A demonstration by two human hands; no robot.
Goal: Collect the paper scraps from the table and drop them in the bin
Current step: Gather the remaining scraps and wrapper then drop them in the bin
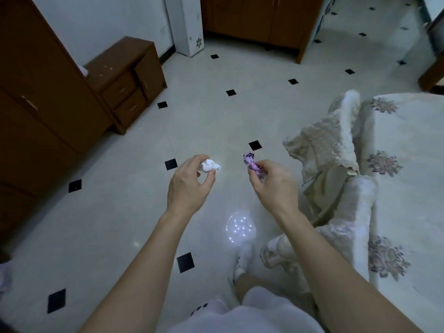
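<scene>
A slippered foot stands on the tiled floor, with a ring of reflected light dots just ahead of it. Both bare forearms reach forward over the floor. The left hand pinches a crumpled white scrap between thumb and curled fingers. The right hand pinches a crumpled purple scrap that sticks up past its fingertips. The two scraps are held in the air near each other, not touching. To the right is a chair draped in pale embroidered fabric, just beside the counter under a floral cloth. Farther left, a brown nightstand stands beside a tall wardrobe. A cabinet stands at the far wall.
</scene>
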